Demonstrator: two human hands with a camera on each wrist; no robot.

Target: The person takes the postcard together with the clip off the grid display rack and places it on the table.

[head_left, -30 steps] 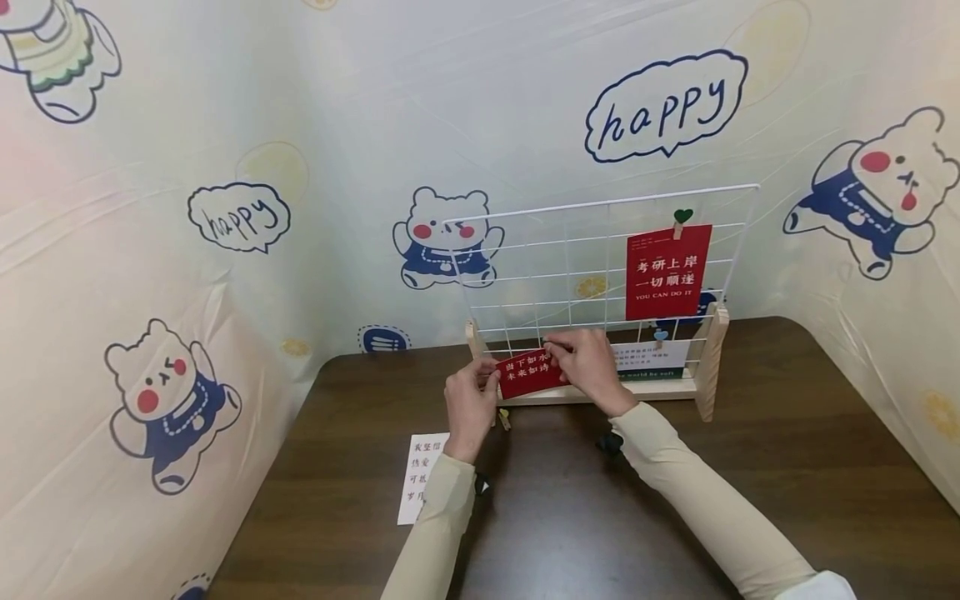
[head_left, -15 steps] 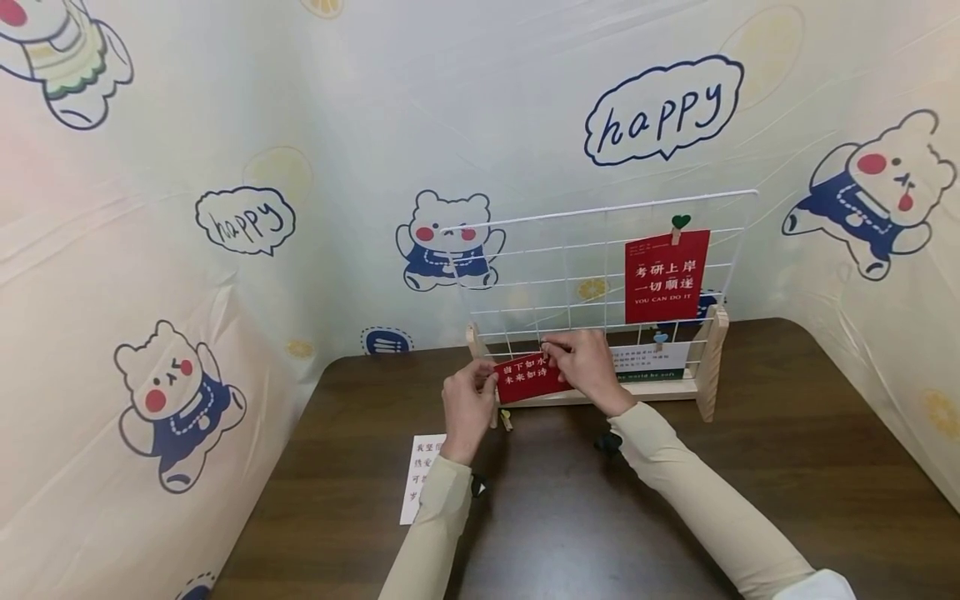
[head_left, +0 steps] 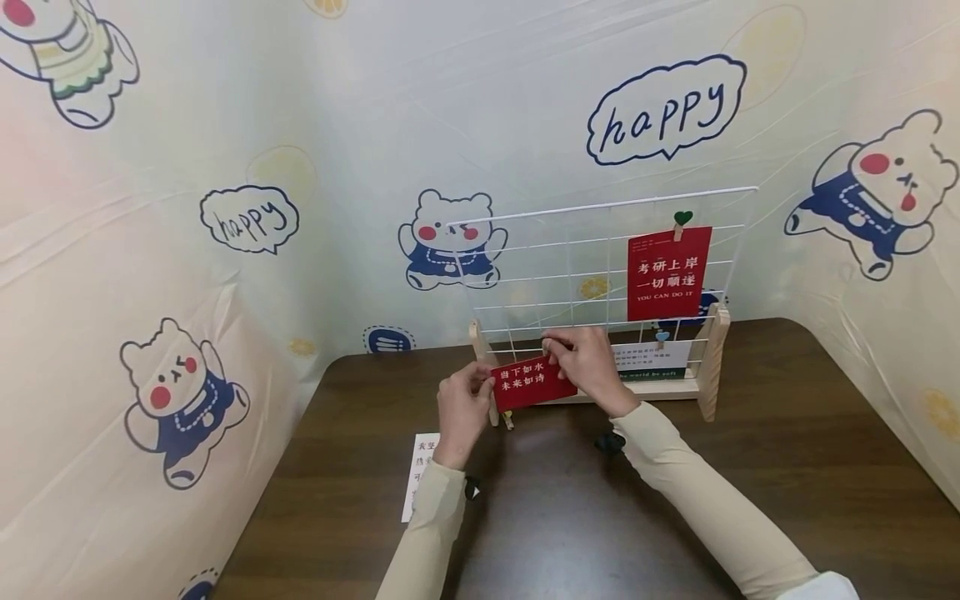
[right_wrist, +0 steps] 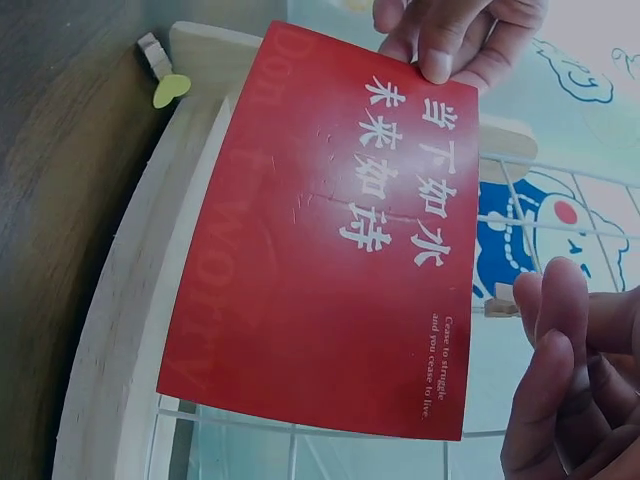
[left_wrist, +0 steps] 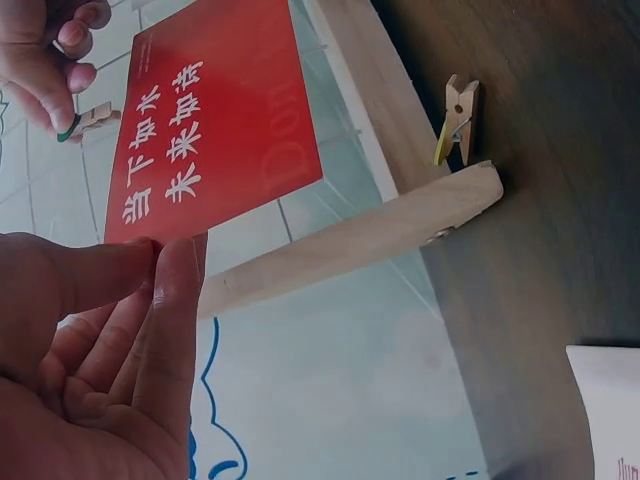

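Observation:
My left hand (head_left: 463, 410) pinches the left edge of a red card (head_left: 528, 382) with white writing, between thumb and fingers. The card is held slightly tilted in front of the lower part of a white wire grid rack (head_left: 607, 200). My right hand (head_left: 591, 365) is beside the card's upper right. It pinches a small wooden clothespin (left_wrist: 97, 116) by its green end, and the clothespin's tip is near the card's top edge in the left wrist view. Most of the clothespin (right_wrist: 500, 301) is hidden by fingers in the right wrist view.
Another red card (head_left: 667, 275) hangs on the grid from a green-heart clothespin (head_left: 682, 221). Below it, a blue-heart clothespin (head_left: 662, 337) holds a white and green card (head_left: 651, 362). A yellow-heart clothespin (left_wrist: 460, 122) lies by the rack's wooden foot. A white card (head_left: 417, 483) lies partly under my left forearm.
My left hand has shifted slightly left and down with the red card, uncovering less of the white card on the table. My right hand stays nearly in place, still pinching the clothespin.

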